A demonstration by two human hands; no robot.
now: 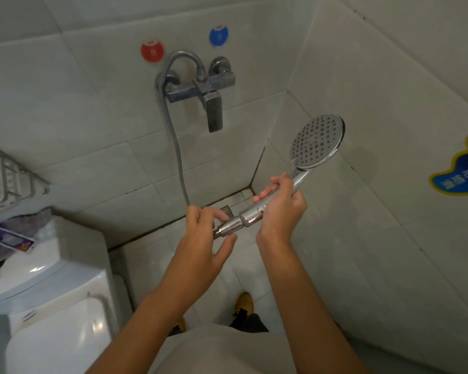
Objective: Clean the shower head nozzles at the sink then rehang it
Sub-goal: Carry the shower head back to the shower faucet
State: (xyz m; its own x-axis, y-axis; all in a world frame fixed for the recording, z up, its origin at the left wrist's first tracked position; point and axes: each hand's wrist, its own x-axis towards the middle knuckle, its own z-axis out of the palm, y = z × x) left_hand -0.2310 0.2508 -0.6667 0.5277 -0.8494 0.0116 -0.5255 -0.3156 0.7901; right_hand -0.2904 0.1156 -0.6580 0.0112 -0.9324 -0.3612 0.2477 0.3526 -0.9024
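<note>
A wire rack point(8, 182) is fixed to the tiled wall far to the left of the wall mixer tap point(203, 90), and below the rack a white toilet tank point(46, 268) carries a purple packet point(10, 240) on its lid. Just left of and above the tap sits a round red sticker point(152, 52); a round blue sticker point(219, 35) sits above it to the right. A grey hose point(177, 147) loops up from the tap and drops down the wall below it toward the hands.

Below the tap, the left hand point(208, 233) has its fingers loosely curved around the metal hose nut point(229, 228), thumb beneath and fingertips above; whether it truly pinches the nut cannot be told. Right of that, the right hand point(281, 203) is curled tightly around the chrome handle of the shower head point(315, 143). The shower head is held in the air, below and right of the tap, its round nozzle face tilted up and toward the camera, close to the right-hand wall. A floor drain point(226, 211) shows behind the hands in the corner. Far right of the tap, a blue and yellow sticker point(459, 171) is stuck on the side wall. A yellow shoe point(245, 303) stands on the floor tiles well below the tap.
</note>
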